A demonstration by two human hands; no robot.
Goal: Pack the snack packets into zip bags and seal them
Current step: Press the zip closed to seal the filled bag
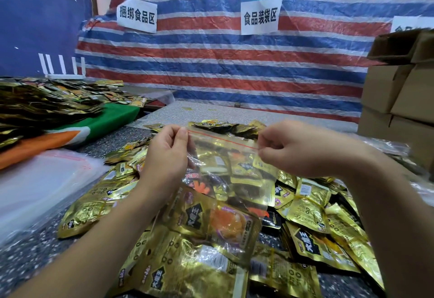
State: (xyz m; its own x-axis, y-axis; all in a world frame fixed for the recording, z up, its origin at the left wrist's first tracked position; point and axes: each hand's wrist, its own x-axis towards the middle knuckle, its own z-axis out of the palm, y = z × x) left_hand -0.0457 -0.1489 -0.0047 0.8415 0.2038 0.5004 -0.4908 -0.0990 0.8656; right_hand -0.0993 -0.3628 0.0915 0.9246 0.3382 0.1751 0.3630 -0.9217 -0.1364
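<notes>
1. Zip bag (234, 168): clear, red strip along the top, gold packets inside; held up above the table between both hands.
2. Left hand (168, 154): fingers curled, thumb and fingertips pinching the bag's top left corner.
3. Right hand (298, 149): fingers curled, pinching the top right end at the strip.
4. Loose packets (312, 215): gold, heaped on the speckled table (28, 257) beneath.
5. Empty bags (40, 180): stacked at left.
6. Cartons (399, 100): stacked at right.
</notes>
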